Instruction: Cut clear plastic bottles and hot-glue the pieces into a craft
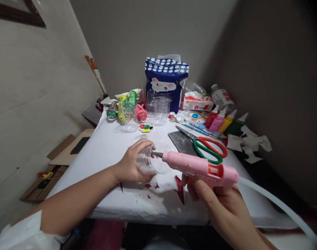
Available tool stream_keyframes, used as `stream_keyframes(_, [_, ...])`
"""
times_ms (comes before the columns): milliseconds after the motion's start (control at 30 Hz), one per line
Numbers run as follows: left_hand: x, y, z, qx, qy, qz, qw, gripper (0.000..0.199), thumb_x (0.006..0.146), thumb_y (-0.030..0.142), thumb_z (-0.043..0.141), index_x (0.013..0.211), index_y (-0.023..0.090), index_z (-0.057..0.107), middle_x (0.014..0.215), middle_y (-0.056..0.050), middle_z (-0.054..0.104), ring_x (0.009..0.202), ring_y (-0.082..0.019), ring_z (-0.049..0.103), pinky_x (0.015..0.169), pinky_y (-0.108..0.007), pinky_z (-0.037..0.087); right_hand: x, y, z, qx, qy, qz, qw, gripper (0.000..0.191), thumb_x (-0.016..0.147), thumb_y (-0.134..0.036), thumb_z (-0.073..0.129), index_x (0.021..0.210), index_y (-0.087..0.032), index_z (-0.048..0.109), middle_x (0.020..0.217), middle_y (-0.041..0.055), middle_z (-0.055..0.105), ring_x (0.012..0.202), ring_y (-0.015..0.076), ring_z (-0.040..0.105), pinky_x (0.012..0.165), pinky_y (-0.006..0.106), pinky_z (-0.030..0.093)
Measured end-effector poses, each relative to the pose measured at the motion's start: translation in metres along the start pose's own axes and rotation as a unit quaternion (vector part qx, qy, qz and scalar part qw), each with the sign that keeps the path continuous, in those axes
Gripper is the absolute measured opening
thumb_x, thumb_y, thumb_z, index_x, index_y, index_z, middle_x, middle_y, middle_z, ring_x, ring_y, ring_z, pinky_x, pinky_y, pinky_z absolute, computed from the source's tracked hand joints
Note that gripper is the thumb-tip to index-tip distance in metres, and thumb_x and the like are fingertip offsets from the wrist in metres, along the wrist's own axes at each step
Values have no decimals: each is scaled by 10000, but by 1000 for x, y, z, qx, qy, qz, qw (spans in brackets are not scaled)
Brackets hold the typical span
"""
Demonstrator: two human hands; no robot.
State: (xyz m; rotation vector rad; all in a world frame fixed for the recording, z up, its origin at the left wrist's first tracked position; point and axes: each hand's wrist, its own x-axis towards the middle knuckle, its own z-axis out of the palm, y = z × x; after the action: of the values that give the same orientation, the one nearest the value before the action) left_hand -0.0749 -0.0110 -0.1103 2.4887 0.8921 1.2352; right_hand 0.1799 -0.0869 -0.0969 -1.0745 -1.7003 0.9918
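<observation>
My left hand (pixel 136 161) is wrapped round a clear plastic cut bottle piece (pixel 159 163), which lies tilted on its side above the table. In my right hand (pixel 220 205) is a pink hot glue gun (pixel 194 166), gripped by its handle. Its dark nozzle points left and reaches the near side of the clear plastic; whether it touches cannot be made out. A long white glue stick (pixel 275 201) trails from the gun's rear. Dark red scraps (pixel 179 190) lie on the table below the hands.
Scissors (pixel 210 147) with red and green handles rest on a dark plate (pixel 180 140). Behind stand painted bottle figures (pixel 129 107), clear cups (pixel 160 107), a blue bag (pixel 167 83), paint bottles (pixel 223 121) and a paint palette (pixel 146 127). White scraps (pixel 249 142) lie at right.
</observation>
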Motion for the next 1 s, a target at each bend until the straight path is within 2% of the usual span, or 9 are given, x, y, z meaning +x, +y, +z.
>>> stream_keyframes(200, [-1, 0, -1, 5, -4, -8, 1000, 632, 561, 362, 799, 1106, 179, 535, 989, -98, 606, 882, -248, 611, 798, -394, 523, 1, 0, -1, -16, -14, 8, 1000, 412, 963, -460, 443, 666, -194, 549, 613, 21, 551, 556, 144, 498, 505, 244, 426])
stream_keyframes(433, [0, -1, -1, 3, -3, 9, 1000, 662, 585, 396, 812, 1138, 172, 524, 1010, -112, 600, 908, -255, 615, 816, -407, 530, 0, -1, 0, -4, 2, 9, 1000, 379, 939, -454, 490, 702, -186, 615, 606, 22, 562, 549, 149, 492, 491, 246, 429])
stream_keyframes(700, [0, 0, -2, 8, -5, 7, 1000, 666, 582, 387, 818, 1137, 173, 521, 1004, -113, 605, 910, -259, 619, 815, -411, 535, -1, -1, -1, 7, -15, 31, 999, 433, 957, -486, 446, 650, -193, 530, 612, 26, 548, 564, 146, 495, 507, 249, 425])
stream_keyframes(1000, [0, -1, -2, 12, -7, 13, 1000, 654, 597, 407, 804, 1136, 168, 522, 1007, -120, 610, 926, -271, 623, 825, -415, 532, -1, -3, 1, 1, 4, 19, 1000, 405, 959, -458, 463, 682, -183, 569, 605, 14, 537, 560, 137, 486, 507, 241, 421])
